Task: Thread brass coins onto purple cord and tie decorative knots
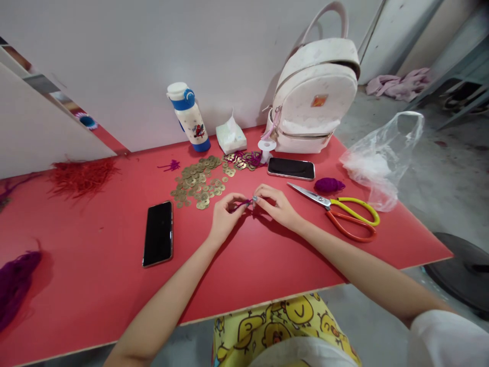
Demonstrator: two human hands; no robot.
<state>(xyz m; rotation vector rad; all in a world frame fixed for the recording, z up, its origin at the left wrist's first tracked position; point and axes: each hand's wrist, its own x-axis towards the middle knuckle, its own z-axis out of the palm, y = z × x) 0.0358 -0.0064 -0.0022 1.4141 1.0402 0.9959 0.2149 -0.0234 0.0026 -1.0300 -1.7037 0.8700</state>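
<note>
My left hand [224,216] and my right hand [275,204] meet over the middle of the red table [99,285]. Both pinch a short purple cord [242,205] stretched between their fingertips, just above the tabletop. Whether a coin hangs on the cord I cannot tell. A spread of brass coins [199,182] with holes lies just beyond my left hand. More coins tangled with purple cord [244,159] lie farther back.
Scissors [340,210] with yellow and orange handles, a purple yarn ball [329,184], a phone [291,168] and a plastic bag [378,163] lie right. Another phone [158,233] lies left. A bottle [189,117], tissues [230,135], a white spool [266,149] and a backpack [315,97] stand behind. Red threads [82,176] lie far left.
</note>
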